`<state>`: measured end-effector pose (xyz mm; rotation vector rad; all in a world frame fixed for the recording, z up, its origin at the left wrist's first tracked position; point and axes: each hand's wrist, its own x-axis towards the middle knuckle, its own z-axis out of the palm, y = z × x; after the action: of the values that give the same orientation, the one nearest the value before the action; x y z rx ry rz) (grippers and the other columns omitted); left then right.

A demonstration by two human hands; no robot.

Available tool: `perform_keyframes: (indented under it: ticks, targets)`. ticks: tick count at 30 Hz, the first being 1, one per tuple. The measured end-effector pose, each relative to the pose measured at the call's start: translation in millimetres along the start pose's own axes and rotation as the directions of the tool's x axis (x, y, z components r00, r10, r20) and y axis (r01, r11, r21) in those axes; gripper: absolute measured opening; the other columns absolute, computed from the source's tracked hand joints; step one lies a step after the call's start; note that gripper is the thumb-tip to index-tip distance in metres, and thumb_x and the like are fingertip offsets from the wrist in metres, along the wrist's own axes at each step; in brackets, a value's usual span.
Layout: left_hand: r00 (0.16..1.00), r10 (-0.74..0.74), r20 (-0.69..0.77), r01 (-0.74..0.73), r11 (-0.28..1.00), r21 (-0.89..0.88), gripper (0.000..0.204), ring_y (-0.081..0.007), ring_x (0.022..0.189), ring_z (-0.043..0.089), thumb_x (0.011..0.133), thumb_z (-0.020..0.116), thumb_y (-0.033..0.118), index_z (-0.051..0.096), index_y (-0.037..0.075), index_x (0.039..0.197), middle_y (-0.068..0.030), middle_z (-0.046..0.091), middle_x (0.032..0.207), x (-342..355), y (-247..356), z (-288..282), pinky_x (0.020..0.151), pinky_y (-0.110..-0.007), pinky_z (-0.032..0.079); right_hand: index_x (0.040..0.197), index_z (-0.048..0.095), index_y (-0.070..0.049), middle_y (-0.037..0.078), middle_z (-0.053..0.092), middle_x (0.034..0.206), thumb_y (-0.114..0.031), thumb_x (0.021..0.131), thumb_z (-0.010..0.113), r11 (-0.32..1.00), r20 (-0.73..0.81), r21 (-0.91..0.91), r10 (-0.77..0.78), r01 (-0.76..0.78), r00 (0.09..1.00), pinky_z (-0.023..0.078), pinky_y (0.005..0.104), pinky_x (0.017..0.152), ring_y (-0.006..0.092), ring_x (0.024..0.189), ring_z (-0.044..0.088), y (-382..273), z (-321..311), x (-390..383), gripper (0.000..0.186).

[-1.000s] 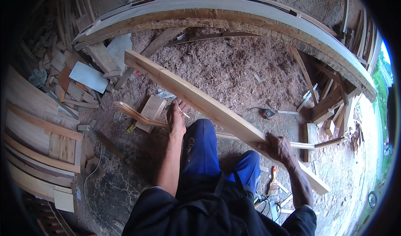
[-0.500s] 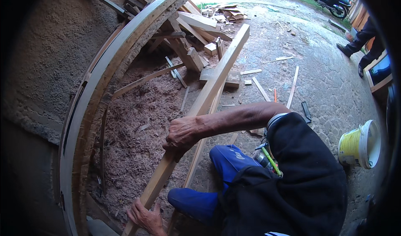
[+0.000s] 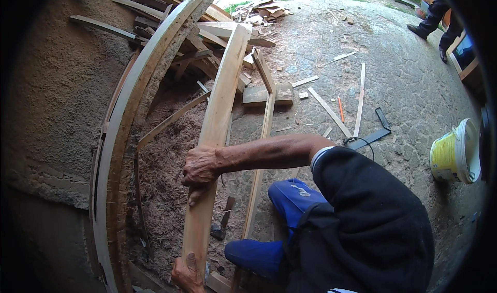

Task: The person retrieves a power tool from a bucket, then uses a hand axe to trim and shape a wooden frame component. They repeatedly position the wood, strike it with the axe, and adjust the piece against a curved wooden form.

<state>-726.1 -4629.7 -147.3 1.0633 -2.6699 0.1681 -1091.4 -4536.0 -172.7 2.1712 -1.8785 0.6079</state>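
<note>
A long pale wooden board [image 3: 220, 106] lies lengthwise before me, its broad face turned up. My right hand [image 3: 201, 166] is closed around its middle, with the arm reaching across from the right. Lower down, my left hand [image 3: 187, 276] grips the near end at its left edge, thumb on the face; part of this hand is cut off by the picture's bottom. Just right of the board, a narrow wooden strip [image 3: 257, 174] runs alongside, next to my blue-clad knee. Between them on the shavings lies a dark tool [image 3: 220, 231], its kind unclear.
A large curved wooden piece [image 3: 116, 137] stands at the left by the wall. Wood shavings [image 3: 165, 184] cover the floor beside it. Offcuts, an orange pencil [image 3: 340, 109] and a black L-shaped tool [image 3: 370, 138] lie to the right, before a yellow-white bucket [image 3: 453, 153]. A person's legs [image 3: 437, 21] stand far right.
The board has swung left and rolled so its broad face shows. Both hands moved with it, still gripping; the right hand went left and slightly down. The view has shifted too.
</note>
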Motion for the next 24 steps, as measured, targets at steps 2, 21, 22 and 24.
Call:
perform_keyframes:
  ticks: [2, 21, 22, 24]
  targets:
    - [1.0, 0.001, 0.03, 0.0, 0.999, -0.043, 0.085, -0.0452, 0.063, 0.06, 0.092, 0.046, 0.079, 0.063, -0.002, 0.077, -0.0241, 0.06, 0.066, 3, 0, 2, 0.06, -0.053, 0.045, 0.08, 0.078, -0.018, 0.01, 0.072, 0.071, -0.084, 0.084, 0.049, 1.0, 0.041, 0.001, 0.003, -0.003, 0.999, 0.058, 0.0471, 0.066, 0.0343, 0.076, 0.073, 2, -2, -1, 0.072]
    - [0.993, 0.119, -0.025, -0.118, 0.992, 0.043, 0.078, -0.046, 0.07, 0.062, 0.092, 0.052, 0.074, 0.062, -0.002, 0.078, -0.0236, 0.062, 0.074, 36, -1, -13, 0.062, -0.053, 0.046, 0.081, 0.072, -0.014, 0.011, 0.07, 0.071, -0.082, 0.084, 0.052, 0.998, -0.127, 0.059, 0.046, -0.038, 0.991, 0.056, 0.0469, 0.061, 0.036, 0.072, 0.071, 20, 11, -2, 0.071]
    - [0.99, 0.138, -0.042, -0.135, 0.989, 0.06, 0.078, -0.0463, 0.07, 0.062, 0.092, 0.051, 0.074, 0.062, -0.002, 0.078, -0.0237, 0.061, 0.074, 37, -5, -14, 0.062, -0.053, 0.046, 0.081, 0.074, -0.015, 0.011, 0.071, 0.071, -0.083, 0.084, 0.051, 0.997, -0.135, 0.056, 0.055, -0.048, 0.989, 0.057, 0.0468, 0.062, 0.0354, 0.074, 0.072, 20, 12, -1, 0.071]
    - [0.987, 0.154, -0.045, -0.15, 0.985, 0.083, 0.072, -0.0458, 0.071, 0.062, 0.09, 0.058, 0.071, 0.062, 0.0, 0.081, -0.022, 0.062, 0.076, 41, -15, -18, 0.062, -0.052, 0.046, 0.082, 0.074, -0.016, 0.01, 0.072, 0.073, -0.083, 0.084, 0.051, 0.998, -0.174, 0.053, 0.054, -0.045, 0.983, 0.057, 0.0465, 0.063, 0.0346, 0.075, 0.072, 18, 12, 0, 0.071]
